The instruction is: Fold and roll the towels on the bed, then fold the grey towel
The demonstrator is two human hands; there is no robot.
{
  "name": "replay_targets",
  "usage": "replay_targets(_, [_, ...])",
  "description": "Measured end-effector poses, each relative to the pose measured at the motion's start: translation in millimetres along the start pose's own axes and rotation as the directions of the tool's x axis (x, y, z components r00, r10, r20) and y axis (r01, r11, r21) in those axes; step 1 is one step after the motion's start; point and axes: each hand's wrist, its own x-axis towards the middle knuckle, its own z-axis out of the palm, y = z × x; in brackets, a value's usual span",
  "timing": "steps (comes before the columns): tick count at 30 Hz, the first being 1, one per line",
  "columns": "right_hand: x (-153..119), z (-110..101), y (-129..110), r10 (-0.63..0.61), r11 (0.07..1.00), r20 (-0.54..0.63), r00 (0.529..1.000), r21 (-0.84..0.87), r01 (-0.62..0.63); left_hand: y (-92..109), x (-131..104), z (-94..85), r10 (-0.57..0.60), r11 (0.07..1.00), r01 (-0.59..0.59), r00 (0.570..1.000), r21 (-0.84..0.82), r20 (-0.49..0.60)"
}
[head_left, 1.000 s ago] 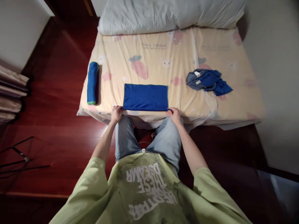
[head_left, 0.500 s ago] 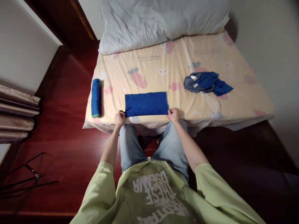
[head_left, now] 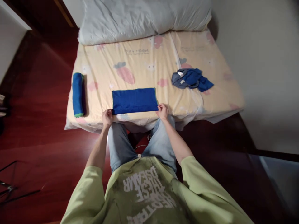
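A blue towel [head_left: 135, 100] with thin green edging lies folded into a flat rectangle near the front edge of the bed. My left hand [head_left: 107, 117] pinches its near left corner. At the near right corner, the fingers of my right hand [head_left: 162, 111] are closed on the cloth. A rolled blue towel [head_left: 77, 95] with a green edge rests on the bed to the left. Off to the right lies a crumpled heap of blue and grey cloth [head_left: 190, 79] with white tags.
The bed [head_left: 140, 70] has a yellow sheet with strawberry prints. A large pale grey quilt or pillow [head_left: 142, 21] covers its far end. A black metal stand [head_left: 10, 188] is on the dark red floor at lower left. A wall rises at right.
The camera view has swung to the right, so everything sits further left in the picture. Both hands stay at the near corners of the folded towel, which looks unchanged.
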Motion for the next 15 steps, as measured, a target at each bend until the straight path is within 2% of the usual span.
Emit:
replay_targets(4, [1,5,10,0.053,0.999,-0.049,0.997,0.013,-0.053,-15,3,11.0,0.004,1.0,-0.004,1.0,-0.001,0.031])
replay_targets(11, [-2,8,15,-0.006,0.992,0.008,1.0,-0.126,0.007,-23,3,15.3,0.022,0.997,-0.026,0.998,0.068,0.06])
replay_targets(15, [-6,2,11,-0.075,0.974,0.029,0.997,-0.212,0.08,-22,1,13.9,0.065,0.99,-0.067,0.998,0.125,0.016])
